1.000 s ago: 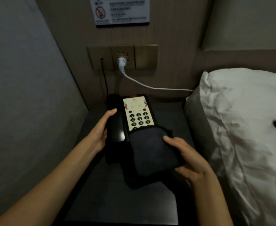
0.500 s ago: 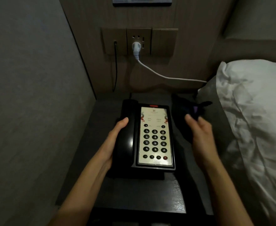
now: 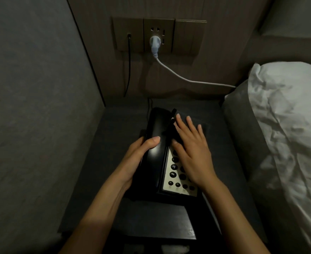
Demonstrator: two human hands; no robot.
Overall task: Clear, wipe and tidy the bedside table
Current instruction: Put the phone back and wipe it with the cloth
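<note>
The step in hand looks like wiping the phone itself, part of the wipe stage. At nine o'clock of the phone, the left hand (image 3: pixel 140 158) curls round the glossy black handset (image 3: pixel 155 143), thumb on top, steadying the black desk telephone with its cream keypad panel (image 3: pixel 171 173), which sits mid-top on the dark matt bedside table (image 3: pixel 110 162), its cord end toward twelve o'clock. Toward two o'clock, the right hand (image 3: pixel 191 153) lies flat, fingers straight and spread, pressing a dark folded cloth (image 3: pixel 202 125) onto the phone's upper face. Next, I judge, the cloth needs sweeping toward six o'clock across the keys, lightly enough not to shift the handset.
</note>
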